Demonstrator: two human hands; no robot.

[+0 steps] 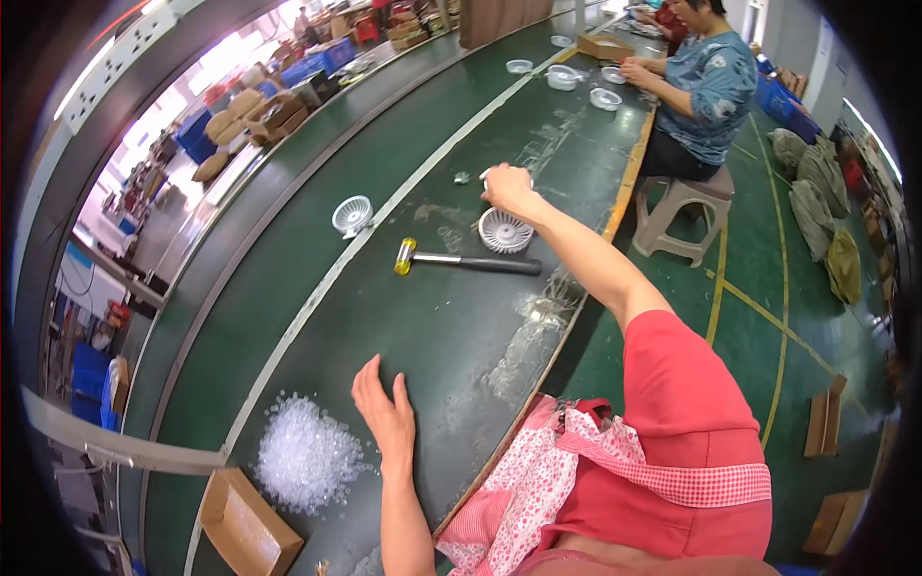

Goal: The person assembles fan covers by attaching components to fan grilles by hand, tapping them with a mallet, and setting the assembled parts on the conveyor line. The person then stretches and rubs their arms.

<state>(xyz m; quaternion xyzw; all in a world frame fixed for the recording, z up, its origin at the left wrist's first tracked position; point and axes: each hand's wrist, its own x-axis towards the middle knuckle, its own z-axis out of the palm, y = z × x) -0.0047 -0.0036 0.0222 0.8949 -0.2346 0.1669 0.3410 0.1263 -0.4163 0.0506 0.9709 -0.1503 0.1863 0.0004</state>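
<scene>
My right hand [509,188] reaches far forward over the green work surface [451,336]. Its fingers are curled closed, and whatever they hold is mostly hidden; only a bit of white shows at the fingertips. Just below that hand is a round white fan housing [505,231] with radial ribs. A small clear piece [462,178] lies left of the fingers. Nearer me rests a hammer [461,262] with a yellow head and black handle. My left hand [386,411] hovers or rests by the surface, fingers apart and nothing in them, right of a pile of small clear plastic pieces [307,455].
Another white fan [352,215] stands left, by the pale line. An open cardboard box [248,523] sits at the lower left. Farther along, a person [706,86] on a stool [684,216] works beside several white round parts [563,77]. A metal bar [125,446] crosses at left.
</scene>
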